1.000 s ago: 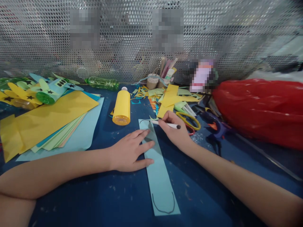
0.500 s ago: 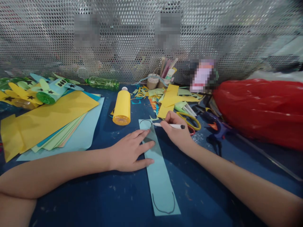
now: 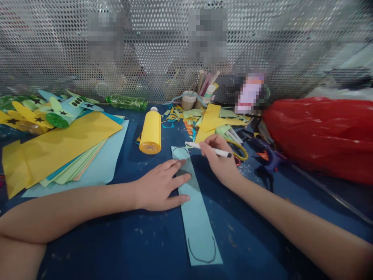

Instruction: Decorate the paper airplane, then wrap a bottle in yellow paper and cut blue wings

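Observation:
A long light-blue paper strip (image 3: 196, 217) lies on the dark blue table, with a black curved line drawn at each end. My left hand (image 3: 161, 184) rests flat with fingers spread, its fingertips pressing on the upper part of the strip. In my right hand (image 3: 220, 161) is a white marker (image 3: 214, 149) with a black end, held between thumb and fingers. Its tip points left, just off the strip's upper right corner. Behind my right hand lie scissors with yellow handles (image 3: 240, 149), partly hidden.
A yellow-wrapped bottle (image 3: 150, 132) stands beyond my left hand. Stacked coloured paper (image 3: 72, 147) and decorated bottles (image 3: 62, 112) are at left. Paper scraps (image 3: 210, 120) and cups of sticks (image 3: 189, 101) sit near the perforated metal screen (image 3: 163, 50). A red plastic bag (image 3: 317, 136) is at right.
My right hand has lifted the marker tip off the strip's upper curve and moved slightly up and right. My left hand has stayed in place on the strip.

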A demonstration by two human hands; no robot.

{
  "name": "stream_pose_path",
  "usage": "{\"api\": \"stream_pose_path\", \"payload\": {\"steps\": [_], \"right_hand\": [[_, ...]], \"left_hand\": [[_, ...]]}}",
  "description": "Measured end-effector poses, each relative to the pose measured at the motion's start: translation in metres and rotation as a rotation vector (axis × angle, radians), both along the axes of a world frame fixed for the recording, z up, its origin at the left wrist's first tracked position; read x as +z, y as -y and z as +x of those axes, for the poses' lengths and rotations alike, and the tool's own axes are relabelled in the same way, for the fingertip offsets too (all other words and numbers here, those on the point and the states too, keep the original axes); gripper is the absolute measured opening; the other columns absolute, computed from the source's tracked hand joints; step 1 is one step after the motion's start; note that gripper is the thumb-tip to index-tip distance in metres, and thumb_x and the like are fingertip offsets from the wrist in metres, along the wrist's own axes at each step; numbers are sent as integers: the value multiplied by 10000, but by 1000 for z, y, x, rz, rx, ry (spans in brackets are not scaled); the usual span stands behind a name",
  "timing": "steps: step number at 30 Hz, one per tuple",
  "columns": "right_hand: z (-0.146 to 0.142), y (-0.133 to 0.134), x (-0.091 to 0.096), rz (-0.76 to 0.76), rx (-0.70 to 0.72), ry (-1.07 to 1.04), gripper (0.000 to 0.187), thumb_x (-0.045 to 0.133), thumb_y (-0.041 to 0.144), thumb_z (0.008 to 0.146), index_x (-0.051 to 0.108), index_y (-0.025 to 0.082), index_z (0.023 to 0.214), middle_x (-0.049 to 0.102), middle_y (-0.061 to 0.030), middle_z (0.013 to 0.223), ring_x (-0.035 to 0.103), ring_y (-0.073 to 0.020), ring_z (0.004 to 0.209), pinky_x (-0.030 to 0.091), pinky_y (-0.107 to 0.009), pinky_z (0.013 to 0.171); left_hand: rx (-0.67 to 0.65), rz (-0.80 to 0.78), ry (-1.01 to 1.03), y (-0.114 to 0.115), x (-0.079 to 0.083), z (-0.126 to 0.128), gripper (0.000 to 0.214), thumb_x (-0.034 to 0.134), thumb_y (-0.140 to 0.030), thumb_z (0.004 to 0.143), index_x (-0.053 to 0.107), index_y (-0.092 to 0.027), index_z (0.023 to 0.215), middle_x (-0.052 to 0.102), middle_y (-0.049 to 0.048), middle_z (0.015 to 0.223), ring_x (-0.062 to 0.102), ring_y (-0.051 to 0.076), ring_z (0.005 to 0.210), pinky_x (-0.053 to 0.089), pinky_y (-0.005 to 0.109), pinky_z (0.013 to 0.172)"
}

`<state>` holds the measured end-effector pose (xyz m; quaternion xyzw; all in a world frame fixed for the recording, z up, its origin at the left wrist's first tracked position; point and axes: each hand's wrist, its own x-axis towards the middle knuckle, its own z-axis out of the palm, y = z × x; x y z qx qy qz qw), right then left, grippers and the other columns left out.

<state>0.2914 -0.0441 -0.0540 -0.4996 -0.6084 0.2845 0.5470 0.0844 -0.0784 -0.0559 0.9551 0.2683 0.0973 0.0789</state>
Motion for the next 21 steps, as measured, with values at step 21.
{"api": "stream_pose_path", "payload": {"steps": [21], "right_hand": [[2,-8,-14,-109,262,28,309,732,444,740,526,216,706,530,38,635,465,-116,570,381,-267,549]], "left_hand": [[8,0,-21,0,-1,0,617,323,-571,939,464,-151,1369,396,235,1447,343,384,1359,339,542,1069]]}}
